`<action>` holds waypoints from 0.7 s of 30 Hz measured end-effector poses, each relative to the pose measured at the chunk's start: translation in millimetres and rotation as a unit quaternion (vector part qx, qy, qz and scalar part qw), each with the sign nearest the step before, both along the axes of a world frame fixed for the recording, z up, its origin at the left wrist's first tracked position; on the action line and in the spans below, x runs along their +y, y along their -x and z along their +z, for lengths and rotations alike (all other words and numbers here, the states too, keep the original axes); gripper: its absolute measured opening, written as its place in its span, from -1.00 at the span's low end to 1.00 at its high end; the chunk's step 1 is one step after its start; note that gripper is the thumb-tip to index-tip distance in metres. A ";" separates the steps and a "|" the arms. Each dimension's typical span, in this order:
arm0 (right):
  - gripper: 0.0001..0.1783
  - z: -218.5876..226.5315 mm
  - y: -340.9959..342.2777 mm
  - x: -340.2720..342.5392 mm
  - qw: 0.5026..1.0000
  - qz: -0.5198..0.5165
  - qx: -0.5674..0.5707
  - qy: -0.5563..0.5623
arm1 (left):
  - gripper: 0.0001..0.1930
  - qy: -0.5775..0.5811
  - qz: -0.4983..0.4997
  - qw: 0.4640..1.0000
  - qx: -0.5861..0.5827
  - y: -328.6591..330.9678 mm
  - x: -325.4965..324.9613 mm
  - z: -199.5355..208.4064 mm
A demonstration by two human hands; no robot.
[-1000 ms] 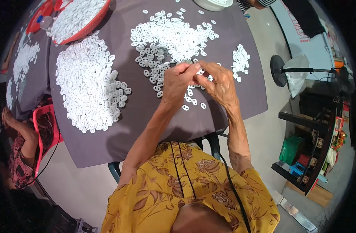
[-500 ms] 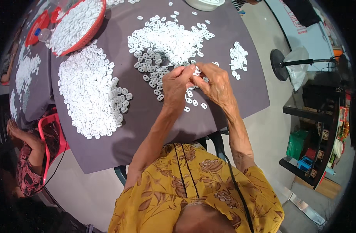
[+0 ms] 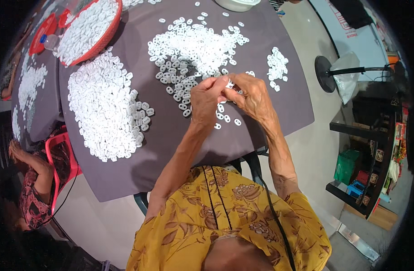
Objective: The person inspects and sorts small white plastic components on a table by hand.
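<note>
Above the near edge of the central heap, my left hand [image 3: 204, 102] and my right hand [image 3: 253, 96] meet with fingertips pinched together. Between them shows a small white two-holed plastic piece [image 3: 230, 84], mostly covered by the fingers. Both hands are closed on it. Beyond and to the left of my hands spreads a loose heap of the same white pieces [image 3: 195, 45]. A few single pieces [image 3: 227, 118] lie just below my wrists on the grey-brown tablecloth [image 3: 184, 149].
A large dense pile of white pieces [image 3: 103, 108] lies to the left, a small group [image 3: 277, 65] to the right. A red basket [image 3: 108, 41] full of them stands far left, a white tub [image 3: 238, 4] at the back. Another person's arm [image 3: 33, 160] shows left, by a red chair [image 3: 51, 149].
Almost nothing differs. My hands keep the same pinch over the same spot, with only a slight shift of the fingers around the white piece.
</note>
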State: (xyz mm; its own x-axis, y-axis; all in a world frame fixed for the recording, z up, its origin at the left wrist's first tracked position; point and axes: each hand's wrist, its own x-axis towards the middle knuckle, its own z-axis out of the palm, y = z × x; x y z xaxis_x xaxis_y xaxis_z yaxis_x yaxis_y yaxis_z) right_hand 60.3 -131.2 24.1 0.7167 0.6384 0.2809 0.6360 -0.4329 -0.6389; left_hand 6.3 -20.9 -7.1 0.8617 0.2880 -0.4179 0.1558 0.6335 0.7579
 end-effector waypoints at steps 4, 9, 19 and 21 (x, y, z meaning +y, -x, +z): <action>-0.79 -0.8 0.2 -0.8 1.000 -0.002 0.007 -0.010 | -0.81 -0.004 0.007 1.000 0.002 0.1 -1.0 -0.8; -0.79 -3.5 -1.8 -4.1 1.000 0.008 -0.012 -0.003 | -0.83 -0.021 0.011 1.000 -0.019 0.0 -3.9 -4.8; -0.79 -7.8 -9.0 -6.1 0.999 0.038 -0.028 0.023 | -0.83 0.002 0.023 1.000 -0.011 0.2 -4.9 -1.8; -0.75 -12.4 -13.0 -8.2 0.996 0.064 -0.062 0.019 | -0.83 0.010 0.021 1.000 0.003 -0.6 -4.8 -0.5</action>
